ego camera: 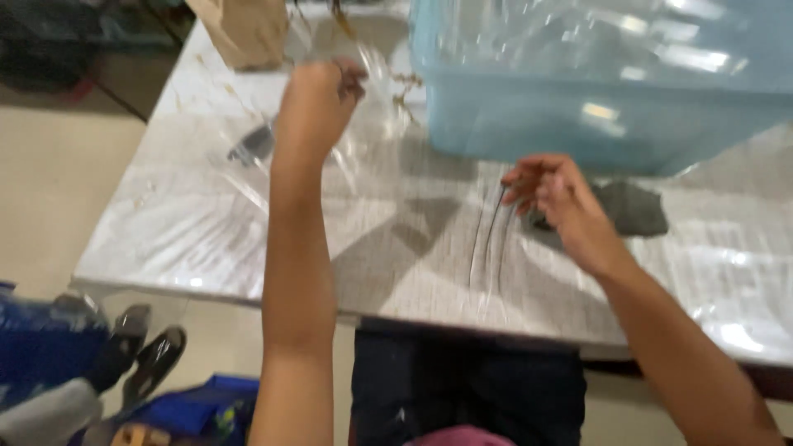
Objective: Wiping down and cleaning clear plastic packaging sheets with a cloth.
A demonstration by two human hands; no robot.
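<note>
On table (248,239), beside blue tub (595,91): right hand (562,202) pinches thin dark strands (491,239), which hang below its fingertips. Left hand (318,99), raised well apart, is closed on clear plastic film (363,140).

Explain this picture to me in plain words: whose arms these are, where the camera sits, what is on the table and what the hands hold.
The camera sits on a person's head and looks down, so both bare arms are that person's own. The left hand is raised and closed, pinching clear plastic film. The right hand pinches a few thin dark strands that hang to the table. The pale table is covered with clear plastic. On it stand a large translucent blue tub and a brown paper bag; a dark grey lump lies beside the right hand. The picture is blurred.
</note>
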